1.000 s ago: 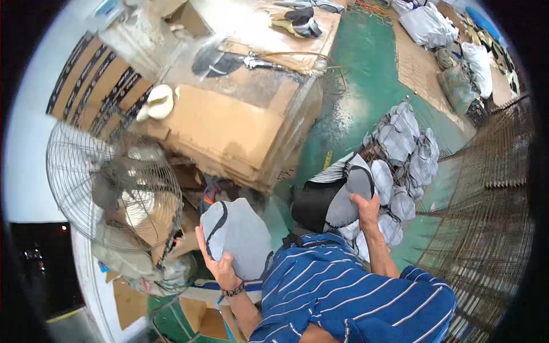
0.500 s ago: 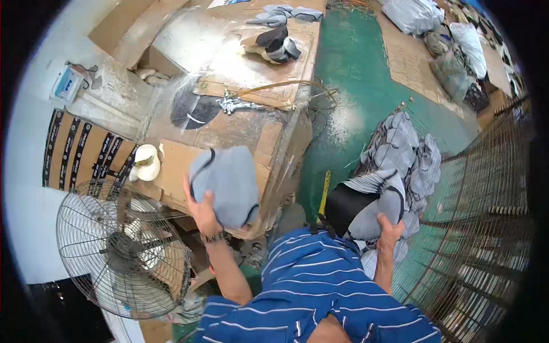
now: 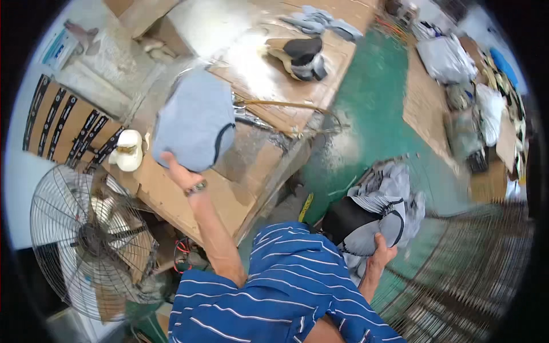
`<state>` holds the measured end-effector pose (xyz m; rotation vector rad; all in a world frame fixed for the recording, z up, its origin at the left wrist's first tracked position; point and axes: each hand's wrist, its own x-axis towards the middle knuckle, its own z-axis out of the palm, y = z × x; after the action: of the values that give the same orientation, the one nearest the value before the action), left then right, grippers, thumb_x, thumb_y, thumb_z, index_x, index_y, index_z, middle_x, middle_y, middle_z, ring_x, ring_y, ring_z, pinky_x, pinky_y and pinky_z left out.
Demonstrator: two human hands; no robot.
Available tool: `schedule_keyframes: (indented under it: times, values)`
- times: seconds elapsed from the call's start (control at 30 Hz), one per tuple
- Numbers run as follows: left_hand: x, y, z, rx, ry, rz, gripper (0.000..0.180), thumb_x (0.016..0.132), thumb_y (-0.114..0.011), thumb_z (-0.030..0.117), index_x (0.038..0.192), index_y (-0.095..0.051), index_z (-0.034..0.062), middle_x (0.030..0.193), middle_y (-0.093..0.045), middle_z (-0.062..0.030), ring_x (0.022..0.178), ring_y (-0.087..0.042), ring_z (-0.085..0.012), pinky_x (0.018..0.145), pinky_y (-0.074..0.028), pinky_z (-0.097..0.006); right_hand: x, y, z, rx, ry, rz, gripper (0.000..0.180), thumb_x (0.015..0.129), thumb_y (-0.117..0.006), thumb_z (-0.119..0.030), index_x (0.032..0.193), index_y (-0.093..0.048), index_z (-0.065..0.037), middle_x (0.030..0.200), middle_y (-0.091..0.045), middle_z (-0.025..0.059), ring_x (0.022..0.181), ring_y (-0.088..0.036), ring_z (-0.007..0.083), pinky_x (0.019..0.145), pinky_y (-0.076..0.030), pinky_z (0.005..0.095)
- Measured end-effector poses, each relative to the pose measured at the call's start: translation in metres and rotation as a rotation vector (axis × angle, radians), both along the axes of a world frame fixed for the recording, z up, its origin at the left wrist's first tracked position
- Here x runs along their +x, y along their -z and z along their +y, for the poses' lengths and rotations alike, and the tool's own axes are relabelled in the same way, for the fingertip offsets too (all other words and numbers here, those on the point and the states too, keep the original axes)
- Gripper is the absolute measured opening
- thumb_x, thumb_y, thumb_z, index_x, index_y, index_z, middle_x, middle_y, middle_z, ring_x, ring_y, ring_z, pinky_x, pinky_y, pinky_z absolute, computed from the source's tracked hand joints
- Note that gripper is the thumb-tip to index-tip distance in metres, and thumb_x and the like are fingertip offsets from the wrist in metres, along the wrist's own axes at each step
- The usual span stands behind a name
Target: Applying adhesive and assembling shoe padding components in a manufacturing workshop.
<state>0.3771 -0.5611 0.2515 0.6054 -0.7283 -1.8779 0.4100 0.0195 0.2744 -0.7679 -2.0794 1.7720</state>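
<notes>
– Green floor (image 3: pixel 351 94), cardboard-topped worktable (image 3: pixel 237 197). Hands first: together or apart?

– Well apart. Left hand (image 3: pixel 182 174) is clamped on a grey panel (image 3: pixel 191 114), gripping its near end. Panel's broad, rounded, black strip on the right side of that end.

– Panel's where?

– Over the worktable, left of the middle, in from the near edge. Resting on top or held just above? Can't tell.

– Right hand?

– Right hand (image 3: pixel 384 251) grips a stack (image 3: pixel 363 234) of curved grey and black pieces, thumb on the outer grey one, other fingers partly hidden. Stack's off the worktable, past its right edge, beside the striped shirt (image 3: pixel 286 268). Layered edges show at the far side.

– Around the left hand?

– Cream moulded piece (image 3: pixel 130 150) by the worktable's near left corner. Right of the panel, a metal tool (image 3: pixel 251 119), partly hidden, plus a thin brown tube (image 3: pixel 291 106) reaching past the right edge.

– Around the right?

– Heap of grey pieces (image 3: pixel 394 180) on the floor, just beyond the stack.

– Further out?

– Black, grey and cream bundle (image 3: pixel 303 57) near the worktable's right edge, loose grey pieces (image 3: pixel 326 23) beyond it. Caged fan (image 3: pixel 91 234) off the near left corner. Silvery bag (image 3: pixel 446 60) across the floor. Wire rack (image 3: pixel 474 274) behind the right hand's side, blurred.
</notes>
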Motion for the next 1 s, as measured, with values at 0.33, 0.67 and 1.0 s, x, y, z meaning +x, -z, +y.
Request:
schedule_keyframes:
  times: [0.33,0.67,1.0]
  values:
    - [-0.018,0.210,0.050,-0.139,-0.598,-1.362,0.099,0.091,-0.073,0.052,0.155,-0.028,-0.0094,0.161,-0.032,-0.0289,0.149,-0.034,-0.0382,0.121,-0.030,-0.044,-0.277,-0.055,-0.067,0.246,-0.540,-0.118,0.049,0.074,-0.081,-0.014,0.117,-0.068,0.007,0.105,-0.072,0.0125,0.092,-0.068,0.0241,0.086,-0.054,0.0373]
    - [-0.099,0.071,0.090,-0.709,-0.636,-1.587,0.061,0.102,-0.059,0.048,0.131,-0.058,-0.0045,0.130,-0.062,-0.0230,0.119,-0.060,-0.0377,0.102,-0.046,-0.049,-0.417,-0.096,-0.165,0.180,-1.010,-0.078,0.045,0.074,-0.079,-0.011,0.116,-0.070,0.002,0.099,-0.073,0.0052,0.090,-0.065,0.0138,0.084,-0.052,0.0302]
    - [-0.291,-0.037,0.226,0.423,0.678,0.268,0.082,0.097,-0.053,0.066,0.136,-0.050,-0.0065,0.126,-0.064,-0.0225,0.117,-0.063,-0.0309,0.105,-0.049,-0.047,-0.492,-0.096,-0.227,0.273,-1.460,0.015,0.047,0.070,-0.077,-0.009,0.115,-0.069,0.001,0.104,-0.073,0.0072,0.093,-0.065,0.0138,0.085,-0.051,0.0301]
